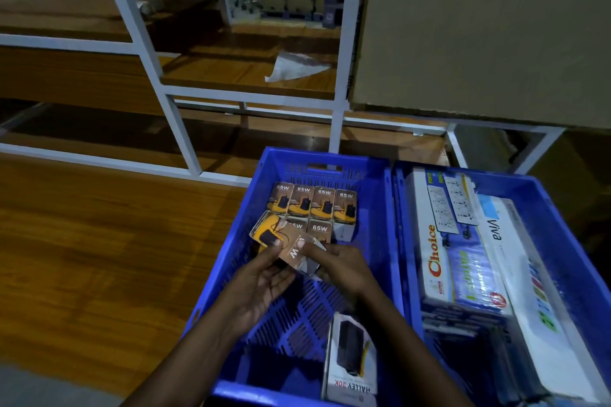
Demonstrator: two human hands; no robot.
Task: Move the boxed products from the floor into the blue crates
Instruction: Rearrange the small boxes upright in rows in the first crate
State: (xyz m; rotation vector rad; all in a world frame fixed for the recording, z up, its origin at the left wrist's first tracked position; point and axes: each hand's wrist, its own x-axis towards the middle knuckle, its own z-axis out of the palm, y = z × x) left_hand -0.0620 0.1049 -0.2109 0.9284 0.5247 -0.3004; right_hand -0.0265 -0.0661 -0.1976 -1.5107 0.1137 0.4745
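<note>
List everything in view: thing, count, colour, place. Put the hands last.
Blue crates: two, side by side; left crate, right crate.
65W boxes: at least six, orange-brown, in rows at the far end of the left crate.
Held boxes: two, orange-brown and grey-sided, above the left crate.
Halley 20K box: one, white and black, near end of the left crate.
Choice box: one, white and blue, in the right crate.
Viva box: one, white, in the right crate.
Shelf rack: white frame, wooden boards, behind the crates.
Paper: one, white, on a shelf.
Cardboard carton: one, brown, top right.
Left hand: grip on the orange-brown box.
Right hand: grip on the grey-sided box.
</note>
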